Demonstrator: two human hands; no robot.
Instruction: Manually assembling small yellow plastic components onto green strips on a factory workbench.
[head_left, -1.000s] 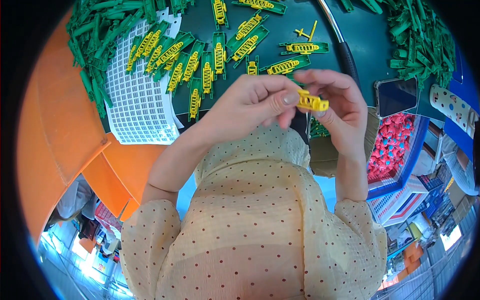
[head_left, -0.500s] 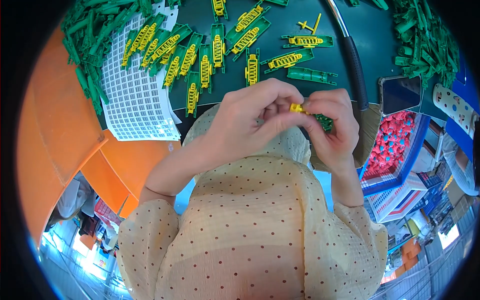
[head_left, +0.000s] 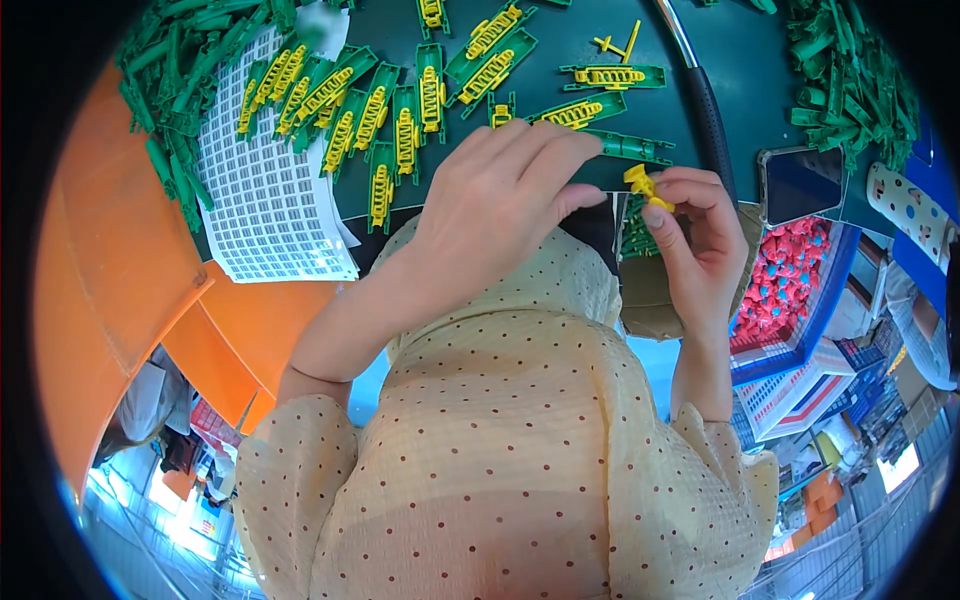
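Between the thumb and fingers of my right hand point(head_left: 700, 225) is a small yellow plastic part point(head_left: 640, 183), held just off the table's near edge. My left hand point(head_left: 510, 190) reaches over that edge, palm down, its thumb apart from the fingers. Its fingertips meet the left end of a bare green plastic shell point(head_left: 635, 148); whether they press on it is hidden. Beyond the left hand lie several green shells with yellow ribbed inserts, such as one green-and-yellow piece point(head_left: 430, 90). Another green-and-yellow piece point(head_left: 502, 112) is partly covered by the hand.
Heaps of green parts point(head_left: 185, 80) point(head_left: 850, 80) flank the dark green table point(head_left: 560, 40). A printed label sheet point(head_left: 265, 190) lies left. A black-handled tool point(head_left: 708, 130), a phone point(head_left: 800, 185) and a crate of red pieces point(head_left: 790, 280) are on the right.
My hands have moved apart. The left went forward to the bare green shell, whose left end has swung away from me. The right keeps the yellow part, now turned upright.
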